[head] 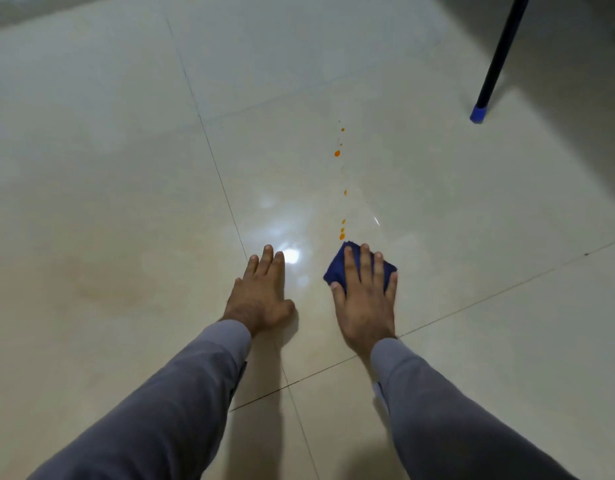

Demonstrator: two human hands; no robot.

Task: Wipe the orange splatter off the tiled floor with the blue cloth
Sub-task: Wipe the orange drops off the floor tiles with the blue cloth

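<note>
On glossy cream tiled floor point(126, 168), seen from above: right hand point(366, 299) flat on folded blue cloth point(337, 268), fingers straight and spread, pressing it down rather than clutching. Cloth just right of centre, its far corner almost touching nearest orange drops. Left hand point(261, 292) empty, palm down on bare tile beside a bright light glare, fingers straight and close together, apparently bracing body weight. Grey sleeves on both arms. Orange splatter point(337, 153) strung in a thin line running away from cloth toward far side: cluster of three or so drops right at cloth's far edge, one mid-line, largest drop farther on, tiny specks beyond. Black furniture leg with blue foot cap point(476, 113) far right, well apart from trail. Faint tan smear on tile near left; cannot tell whether wiped residue or reflection. Judged progress: barely begun; whole visible trail remaining, cloth poised at its near end. Left to do: push forward along line to farthest specks.
</note>
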